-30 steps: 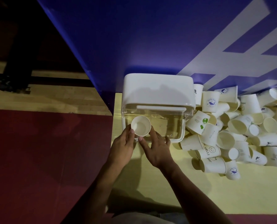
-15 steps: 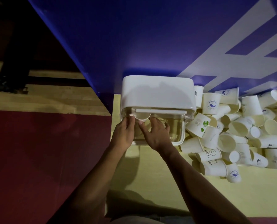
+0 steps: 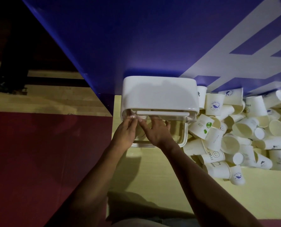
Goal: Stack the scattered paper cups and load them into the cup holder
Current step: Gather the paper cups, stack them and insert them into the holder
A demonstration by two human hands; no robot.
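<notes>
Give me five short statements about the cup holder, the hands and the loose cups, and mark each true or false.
1. Both hands, left hand and right hand, are at the clear front of the cup holder. True.
2. The loose paper cups lie left of the holder. False: they are piled to its right.
3. The holder has a white top. True.
4. The loose cups form one neat stack. False: they lie scattered.
5. The table is yellow. True.
</notes>
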